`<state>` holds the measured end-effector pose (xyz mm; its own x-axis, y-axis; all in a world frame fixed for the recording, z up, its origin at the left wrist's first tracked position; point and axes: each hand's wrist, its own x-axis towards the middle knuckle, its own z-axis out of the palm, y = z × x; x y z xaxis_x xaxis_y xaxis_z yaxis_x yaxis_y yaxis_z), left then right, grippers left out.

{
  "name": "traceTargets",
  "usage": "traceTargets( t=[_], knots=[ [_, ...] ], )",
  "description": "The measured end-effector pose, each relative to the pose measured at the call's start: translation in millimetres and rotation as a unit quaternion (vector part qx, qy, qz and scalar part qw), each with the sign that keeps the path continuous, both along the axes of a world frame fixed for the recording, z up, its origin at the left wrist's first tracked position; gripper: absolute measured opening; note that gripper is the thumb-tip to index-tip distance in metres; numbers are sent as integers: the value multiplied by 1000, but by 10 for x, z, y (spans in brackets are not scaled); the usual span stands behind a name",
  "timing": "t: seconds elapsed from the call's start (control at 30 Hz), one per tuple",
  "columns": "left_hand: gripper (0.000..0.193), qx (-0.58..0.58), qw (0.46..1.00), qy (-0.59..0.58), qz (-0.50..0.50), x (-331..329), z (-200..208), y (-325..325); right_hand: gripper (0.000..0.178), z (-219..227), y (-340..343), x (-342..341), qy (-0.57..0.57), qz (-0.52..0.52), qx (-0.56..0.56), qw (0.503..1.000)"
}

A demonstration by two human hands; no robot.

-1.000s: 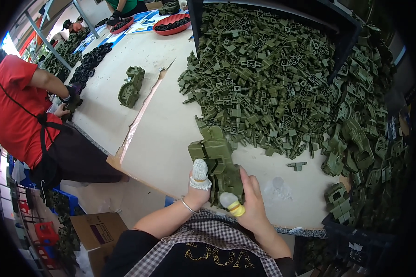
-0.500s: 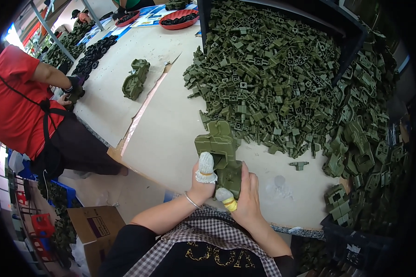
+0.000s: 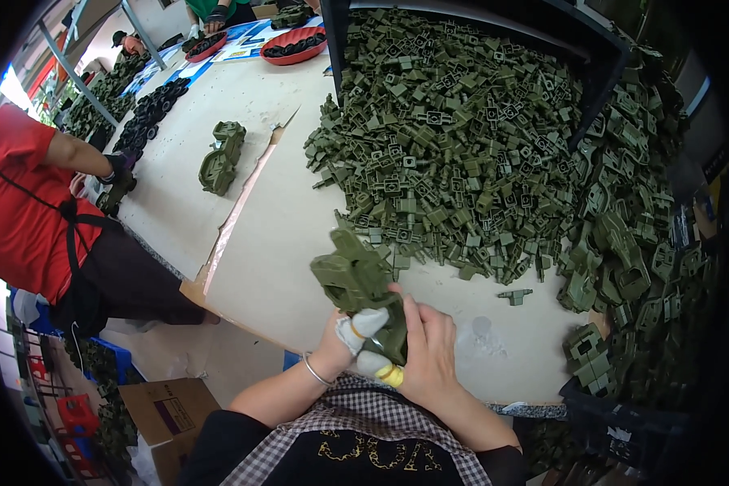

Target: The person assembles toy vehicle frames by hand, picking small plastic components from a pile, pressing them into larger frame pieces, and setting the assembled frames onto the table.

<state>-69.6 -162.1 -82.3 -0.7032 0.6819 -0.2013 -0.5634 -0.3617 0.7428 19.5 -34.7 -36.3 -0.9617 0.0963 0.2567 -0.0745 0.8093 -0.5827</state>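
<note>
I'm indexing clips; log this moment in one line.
left hand: holds green casing; right hand: holds same casing; beyond: green parts pile

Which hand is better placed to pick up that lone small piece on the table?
Probably your right hand: it's nearer the small piece. Your left hand is farther left, and both hold the green body.

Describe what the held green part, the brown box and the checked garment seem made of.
Green part: probably moulded plastic, satin, given its uniform colour and soft sheen.
Brown box: likely cardboard, matte, judging by its stiff flat panels.
Checked garment: apparently cloth, matte, as it drapes in folds; fibre unclear.
</note>
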Motion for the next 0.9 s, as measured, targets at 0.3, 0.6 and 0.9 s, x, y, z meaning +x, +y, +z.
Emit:
traceTargets(
  t=[0.3, 0.6, 0.9],
  knots=[
    [63, 88, 990, 70, 90, -109, 78, -34, 70, -323, -50, -30, -74, 66, -712, 695],
    [41, -298, 825, 444, -185, -364, 887, -345, 71, -310, 693, -104, -164, 117, -336, 920],
    [47, -332, 643, 545, -423, -762, 541, 337, 67, -356, 709, -167, -133, 119, -313, 933]
  ],
)
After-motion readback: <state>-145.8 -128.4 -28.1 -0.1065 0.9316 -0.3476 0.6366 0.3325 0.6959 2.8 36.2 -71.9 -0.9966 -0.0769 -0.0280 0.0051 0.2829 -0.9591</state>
